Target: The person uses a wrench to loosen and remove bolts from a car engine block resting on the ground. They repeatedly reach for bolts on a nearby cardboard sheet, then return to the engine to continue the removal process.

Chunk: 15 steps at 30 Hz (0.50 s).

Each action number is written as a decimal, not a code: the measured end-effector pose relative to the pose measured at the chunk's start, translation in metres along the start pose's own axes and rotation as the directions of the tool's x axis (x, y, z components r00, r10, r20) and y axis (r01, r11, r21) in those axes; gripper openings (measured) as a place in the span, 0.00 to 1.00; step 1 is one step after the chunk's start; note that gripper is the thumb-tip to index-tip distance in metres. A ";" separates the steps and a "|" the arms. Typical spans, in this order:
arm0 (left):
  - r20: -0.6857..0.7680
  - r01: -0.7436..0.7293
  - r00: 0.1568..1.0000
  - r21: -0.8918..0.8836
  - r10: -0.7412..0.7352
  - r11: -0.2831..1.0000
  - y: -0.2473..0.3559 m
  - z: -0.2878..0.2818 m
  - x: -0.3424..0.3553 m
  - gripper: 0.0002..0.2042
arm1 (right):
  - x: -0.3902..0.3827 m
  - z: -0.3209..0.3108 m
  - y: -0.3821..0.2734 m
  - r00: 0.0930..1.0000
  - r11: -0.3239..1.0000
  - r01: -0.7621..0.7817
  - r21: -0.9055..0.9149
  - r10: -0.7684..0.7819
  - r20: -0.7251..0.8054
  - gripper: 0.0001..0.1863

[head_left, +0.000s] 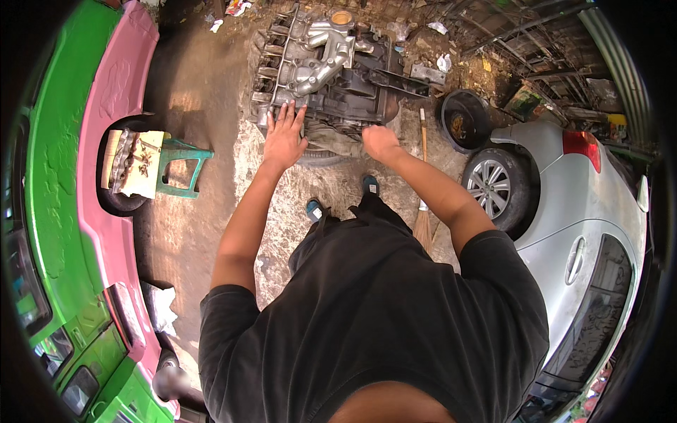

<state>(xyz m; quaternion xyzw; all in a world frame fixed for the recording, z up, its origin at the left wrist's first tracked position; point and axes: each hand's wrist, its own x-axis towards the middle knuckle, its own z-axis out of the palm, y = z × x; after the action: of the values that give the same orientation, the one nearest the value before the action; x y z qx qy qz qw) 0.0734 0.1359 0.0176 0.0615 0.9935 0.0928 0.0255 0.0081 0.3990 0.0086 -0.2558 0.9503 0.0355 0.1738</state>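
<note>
In front of me a car engine (360, 92) stands low over the floor, with a silver intake manifold (328, 67) on its top. The near side of a tyre (317, 158) shows beneath it. My left hand (285, 139) lies flat with fingers spread on the engine's near left edge. My right hand (381, 143) is closed in a fist at the near right edge, and what its fingers hold, if anything, is hidden.
Right of the engine are a broom (424, 176), a black tub (464, 121) and a silver car (564, 190). On the left, a green stool (185, 168) bears cardboard (149, 166) with metal parts, beside a pink-and-green vehicle (113, 77). Scraps litter the far ground.
</note>
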 end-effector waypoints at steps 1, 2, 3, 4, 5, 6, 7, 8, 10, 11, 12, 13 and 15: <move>-0.026 -0.064 0.998 -0.027 0.063 0.998 -0.002 -0.003 0.002 0.36 | 0.001 0.001 0.000 1.000 1.000 -0.004 0.005 0.004 -0.019 0.12; -0.045 -0.126 0.991 -0.052 0.124 0.991 -0.004 -0.006 0.004 0.34 | 0.002 0.001 0.000 0.999 1.000 -0.009 0.011 0.009 -0.037 0.12; -0.065 -0.235 0.971 -0.087 0.230 0.968 -0.008 -0.010 0.009 0.32 | 0.003 0.001 0.000 0.999 1.000 -0.002 0.006 0.002 -0.037 0.12; -0.079 -0.340 0.940 -0.119 0.332 0.933 -0.014 -0.015 0.018 0.29 | 0.005 0.001 0.001 0.999 1.000 0.004 0.002 -0.004 -0.036 0.12; -0.098 -0.440 0.898 -0.150 0.429 0.885 -0.019 -0.019 0.028 0.27 | 0.006 0.001 0.002 0.999 1.000 0.006 -0.003 -0.006 -0.033 0.12; -0.126 -0.514 0.858 -0.199 0.498 0.834 -0.021 -0.022 0.038 0.22 | 0.007 0.001 0.004 0.999 1.000 -0.014 0.023 0.015 -0.049 0.12; -0.083 -0.528 0.848 -0.203 0.523 0.825 -0.022 -0.024 0.046 0.22 | 0.008 0.002 0.006 0.997 0.998 -0.040 0.050 0.043 -0.062 0.12; -0.040 -0.542 0.836 -0.208 0.547 0.814 -0.023 -0.025 0.054 0.22 | 0.008 0.003 0.009 0.995 0.995 -0.067 0.078 0.072 -0.075 0.13; 0.027 -0.560 0.817 -0.200 0.576 0.804 -0.021 -0.026 0.067 0.23 | 0.005 0.009 0.019 0.989 0.989 -0.092 0.119 0.104 -0.105 0.13; 0.040 -0.573 0.809 -0.173 0.587 0.801 -0.020 -0.025 0.070 0.23 | 0.001 0.014 0.024 0.984 0.984 -0.102 0.144 0.121 -0.130 0.13; 0.059 -0.582 0.802 -0.148 0.595 0.800 -0.018 -0.023 0.068 0.22 | -0.003 0.022 0.030 0.985 0.980 -0.107 0.166 0.128 -0.119 0.12; 0.079 -0.592 0.794 -0.124 0.603 0.796 -0.016 -0.022 0.067 0.22 | -0.007 0.030 0.035 0.984 0.976 -0.108 0.188 0.132 -0.123 0.12; 0.068 -0.612 0.783 -0.095 0.618 0.785 -0.015 -0.021 0.066 0.22 | -0.011 0.047 0.045 0.980 0.964 -0.126 0.234 0.158 -0.124 0.12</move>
<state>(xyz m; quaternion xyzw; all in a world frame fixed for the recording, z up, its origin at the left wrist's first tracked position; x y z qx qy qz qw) 0.0054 0.1257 0.0323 0.3854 0.9130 0.1264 0.0435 0.0091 0.4504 -0.0325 -0.1673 0.9741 -0.0783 0.1309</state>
